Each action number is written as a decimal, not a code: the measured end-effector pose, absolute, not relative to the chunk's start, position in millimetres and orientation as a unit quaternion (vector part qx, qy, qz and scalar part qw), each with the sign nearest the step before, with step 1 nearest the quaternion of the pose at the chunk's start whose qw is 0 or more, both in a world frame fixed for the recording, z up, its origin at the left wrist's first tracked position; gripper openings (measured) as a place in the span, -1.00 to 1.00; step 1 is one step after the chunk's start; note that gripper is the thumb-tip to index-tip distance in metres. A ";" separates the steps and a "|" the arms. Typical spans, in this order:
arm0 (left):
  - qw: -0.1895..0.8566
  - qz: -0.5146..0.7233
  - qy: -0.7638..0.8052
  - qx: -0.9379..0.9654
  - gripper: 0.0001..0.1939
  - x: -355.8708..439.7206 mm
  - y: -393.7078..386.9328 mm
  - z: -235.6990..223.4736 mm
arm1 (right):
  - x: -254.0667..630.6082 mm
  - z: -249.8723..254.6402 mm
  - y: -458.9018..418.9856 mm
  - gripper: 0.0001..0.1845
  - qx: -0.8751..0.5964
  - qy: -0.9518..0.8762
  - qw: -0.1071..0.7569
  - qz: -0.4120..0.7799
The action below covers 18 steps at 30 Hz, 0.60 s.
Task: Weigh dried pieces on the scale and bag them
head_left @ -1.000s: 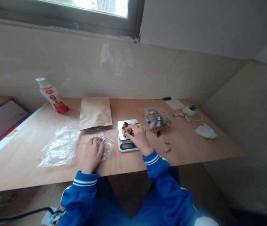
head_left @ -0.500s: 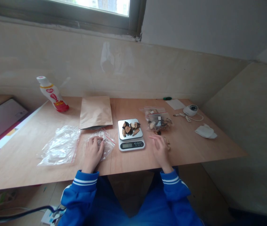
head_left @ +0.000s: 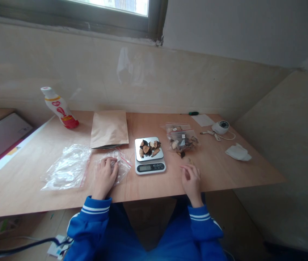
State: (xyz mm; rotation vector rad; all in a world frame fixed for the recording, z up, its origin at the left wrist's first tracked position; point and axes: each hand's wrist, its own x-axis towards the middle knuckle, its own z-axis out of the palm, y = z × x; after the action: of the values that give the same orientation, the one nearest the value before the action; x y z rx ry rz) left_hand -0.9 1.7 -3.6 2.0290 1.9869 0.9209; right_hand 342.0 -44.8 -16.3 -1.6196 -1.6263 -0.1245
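Observation:
On the bench, a white digital kitchen scale (head_left: 150, 167) carries several dark-skinned, tan dried chunks (head_left: 148, 148) on its metal plate. The display is lit, but its digits are too blurred to read surely. Left of the scale, my left hand (head_left: 106, 175) lies on a clear zip bag (head_left: 121, 170), fingers loosely spread. My right hand (head_left: 192, 179) rests right of the scale, its thumb and fingertips brought together; anything between them is too small to make out. Just beyond it are a dark loose chunk (head_left: 181, 154) and a pale piece (head_left: 190, 161).
Filled zip bags (head_left: 183, 141) lie behind my right hand. At left are more clear bags (head_left: 68, 168), a brown paper pouch (head_left: 109, 128) and a leaning bottle (head_left: 61, 110). A white camera (head_left: 220, 127) with cable, crumpled tissue (head_left: 238, 152) and green-handled tool (head_left: 193, 113) are at right.
My right hand has moved right and slightly toward me, away from the scale, and its fingers have curled in. My left hand stays on the zip bag.

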 end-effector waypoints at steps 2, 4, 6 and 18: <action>0.080 0.311 0.660 0.679 -0.73 -1.1 2.0 -4.2 | 341.4 -15.4 -46.7 -0.77 -0.663 -0.625 0.405 -0.078; 0.082 0.314 0.658 0.680 -0.73 -1.3 2.3 -4.5 | 340.1 -14.6 -48.2 -0.77 -0.689 -0.600 0.394 -0.104; 0.083 0.314 0.658 0.680 -0.72 -1.3 2.3 -4.5 | 338.8 -14.3 -48.3 -0.77 -0.710 -0.581 0.381 -0.117; 0.085 0.314 0.659 0.678 -0.72 -1.2 2.7 -4.0 | 334.4 -4.4 -40.9 -0.78 -0.688 -0.566 0.455 -0.015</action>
State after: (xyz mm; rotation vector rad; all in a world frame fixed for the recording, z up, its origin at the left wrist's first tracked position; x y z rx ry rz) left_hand -1.2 2.7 -4.0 2.0209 1.9664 0.9363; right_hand 334.4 -40.9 -4.4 -1.6972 -1.3954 -0.0379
